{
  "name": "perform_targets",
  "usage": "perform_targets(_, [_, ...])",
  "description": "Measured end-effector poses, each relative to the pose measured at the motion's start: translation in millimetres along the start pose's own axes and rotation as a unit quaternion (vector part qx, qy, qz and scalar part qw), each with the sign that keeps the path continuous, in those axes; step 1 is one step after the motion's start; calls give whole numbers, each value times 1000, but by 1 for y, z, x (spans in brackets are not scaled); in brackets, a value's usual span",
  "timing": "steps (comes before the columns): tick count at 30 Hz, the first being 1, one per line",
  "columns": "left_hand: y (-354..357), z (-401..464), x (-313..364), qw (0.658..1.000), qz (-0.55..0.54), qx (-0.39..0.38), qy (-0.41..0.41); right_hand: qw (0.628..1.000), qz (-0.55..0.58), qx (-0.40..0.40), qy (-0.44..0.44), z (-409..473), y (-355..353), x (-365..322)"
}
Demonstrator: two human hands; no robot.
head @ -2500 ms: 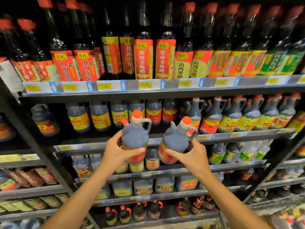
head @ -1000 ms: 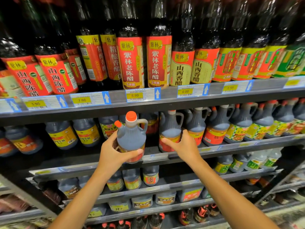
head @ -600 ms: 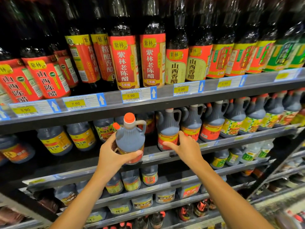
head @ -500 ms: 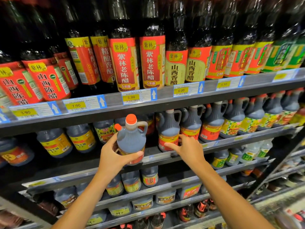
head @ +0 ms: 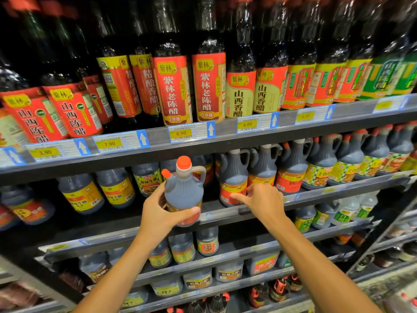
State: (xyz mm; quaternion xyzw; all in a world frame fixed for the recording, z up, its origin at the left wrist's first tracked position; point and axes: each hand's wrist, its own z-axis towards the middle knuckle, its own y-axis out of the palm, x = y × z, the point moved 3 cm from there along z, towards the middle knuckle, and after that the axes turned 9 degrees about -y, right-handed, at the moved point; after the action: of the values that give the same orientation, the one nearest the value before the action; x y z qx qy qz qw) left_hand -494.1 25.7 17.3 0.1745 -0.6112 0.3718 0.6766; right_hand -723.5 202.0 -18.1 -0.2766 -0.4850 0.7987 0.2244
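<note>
Plainly, the left hand [head: 158,213] is wrapped round the lower body of a squat plastic jug [head: 184,195], thumb across the front of its red-and-yellow label and fingers behind. It holds the jug in the air just in front of the middle shelf rail [head: 327,190]. The jug is matte grey with fluted ribs running down its rounded shoulder, and it is full of dark liquid up to the neck. It stands upright, long axis vertical, with the round orange cap [head: 184,161] at the top. A small orange-tipped spout [head: 166,173] juts to the left and a looped handle [head: 202,175] curves off to the right. Just beside it, to the right, a shelved jug [head: 233,172] of the same shape stands upright on the shelf, first in a row of like jugs with pale caps and looped handles. The right hand [head: 264,199] is at this one. Its thumb tip lies on the red label and its fingers are bent in front of the next jug along, but I cannot tell whether it actually grips. On the shelf above stand tall bottles [head: 172,86] of glossy dark glass with red and yellow paper labels. Yellow price tags [head: 180,133] sit in the rail below them.
</note>
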Motion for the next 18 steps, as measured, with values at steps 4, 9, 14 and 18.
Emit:
perform_targets(4, [2,-1,3,1000,-1,-3,-7,995,18,93,-31,-10,-22,13])
perform_targets(9, [11,-3,9,1000,4,3,2,945,189,171,-204,-22,-76,-27])
perform_targets(14, [25,-8,17,1000,16,-11,21,918,326,74,-212,-19,-96,-67])
perform_targets(18, [38,-11,21,999,27,-15,33,914,254,164,-272,-26,-97,-68])
